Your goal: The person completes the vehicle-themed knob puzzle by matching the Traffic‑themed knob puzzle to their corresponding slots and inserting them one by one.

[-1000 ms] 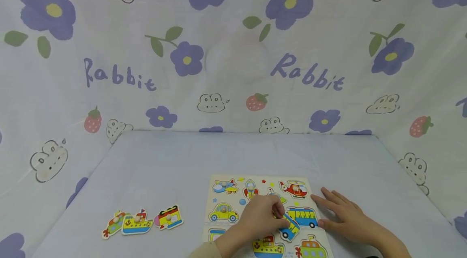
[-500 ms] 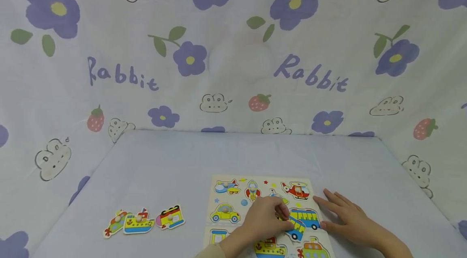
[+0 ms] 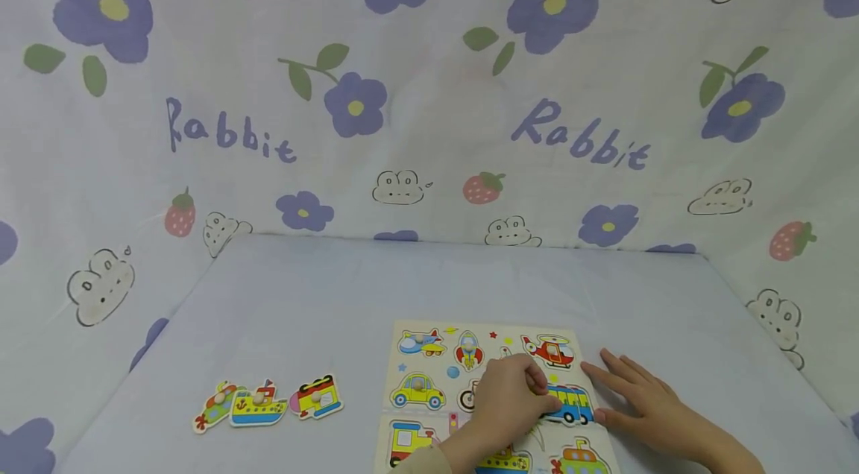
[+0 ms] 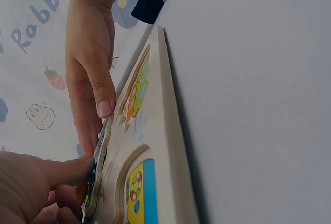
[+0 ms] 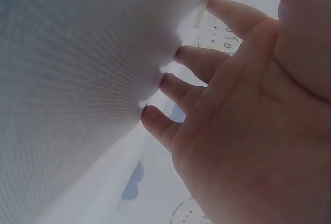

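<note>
The left hand (image 3: 508,398) pinches a blue and yellow bus puzzle piece (image 3: 576,408) between thumb and fingers. The piece lies over the bus picture at the right side of a wooden vehicle puzzle board (image 3: 550,326), lined up closely with it. In the left wrist view, the thumb (image 4: 70,172) is low at the board's surface and the piece is seen edge-on. The right hand (image 3: 644,401) lies with spread fingers beside the board, its thumb and index fingertip at the right edge. In the right wrist view, the fingertips (image 5: 170,81) press on the white cloth.
Three loose knobbed pieces lie left of the board: a submarine (image 3: 215,414), a ship (image 3: 258,407) and a train (image 3: 318,399). A plane (image 3: 421,343), rocket (image 3: 468,349), helicopter (image 3: 552,351) and car (image 3: 417,392) sit in the board. Patterned cloth (image 3: 429,86) hangs behind.
The left hand has moved right with the bus piece, which was tilted below the bus picture and now lies almost level over it. The right hand stays beside the board.
</note>
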The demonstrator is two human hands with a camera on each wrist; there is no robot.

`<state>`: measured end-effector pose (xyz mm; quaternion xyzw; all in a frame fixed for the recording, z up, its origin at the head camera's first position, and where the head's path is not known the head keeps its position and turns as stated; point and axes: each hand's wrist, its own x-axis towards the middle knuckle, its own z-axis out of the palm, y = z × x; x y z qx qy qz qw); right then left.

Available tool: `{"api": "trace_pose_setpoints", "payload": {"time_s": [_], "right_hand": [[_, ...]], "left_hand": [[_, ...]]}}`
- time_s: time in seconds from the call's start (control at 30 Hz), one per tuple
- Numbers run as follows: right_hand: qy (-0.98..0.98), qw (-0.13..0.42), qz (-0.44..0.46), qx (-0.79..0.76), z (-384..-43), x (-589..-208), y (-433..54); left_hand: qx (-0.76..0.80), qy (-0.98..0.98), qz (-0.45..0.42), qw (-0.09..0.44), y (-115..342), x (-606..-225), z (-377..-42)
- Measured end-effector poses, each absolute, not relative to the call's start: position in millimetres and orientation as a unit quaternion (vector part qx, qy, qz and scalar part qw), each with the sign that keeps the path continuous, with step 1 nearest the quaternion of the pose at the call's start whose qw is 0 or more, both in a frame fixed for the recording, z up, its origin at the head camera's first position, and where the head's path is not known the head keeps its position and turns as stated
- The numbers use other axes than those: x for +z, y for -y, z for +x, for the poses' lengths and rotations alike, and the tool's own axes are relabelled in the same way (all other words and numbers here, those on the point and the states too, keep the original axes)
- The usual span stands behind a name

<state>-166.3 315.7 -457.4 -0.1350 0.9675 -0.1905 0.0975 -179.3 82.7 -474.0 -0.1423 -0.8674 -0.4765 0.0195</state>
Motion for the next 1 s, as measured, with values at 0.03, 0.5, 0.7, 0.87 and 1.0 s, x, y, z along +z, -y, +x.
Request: {"api": "trace_pose_setpoints", "payload": {"time_s": [0.03,0.5,0.7,0.87,1.0], "right_hand": [[-0.967,0.095,-0.139,-0.19,-166.1,-457.4,-316.0],[-0.962,0.097,-0.155,-0.202,-165.2,-458.0,-318.6],[-0.962,0.101,-0.155,-0.202,-166.7,-457.7,-318.5],[-0.96,0.104,-0.154,-0.209,-167.5,-458.5,-319.2],[-0.962,0.109,-0.147,-0.204,-167.9,-460.4,-320.5]], "left_hand": [[-0.478,0.867,-0.14,0.016,-84.7,-473.3,-179.8],[-0.456,0.884,-0.105,-0.013,-101.7,-465.0,-181.5],[-0.456,0.883,-0.109,-0.009,-100.8,-464.2,-182.2],[-0.444,0.888,-0.117,-0.024,-101.1,-466.1,-183.4],[-0.445,0.876,-0.179,-0.057,-93.0,-467.2,-183.8]]}}
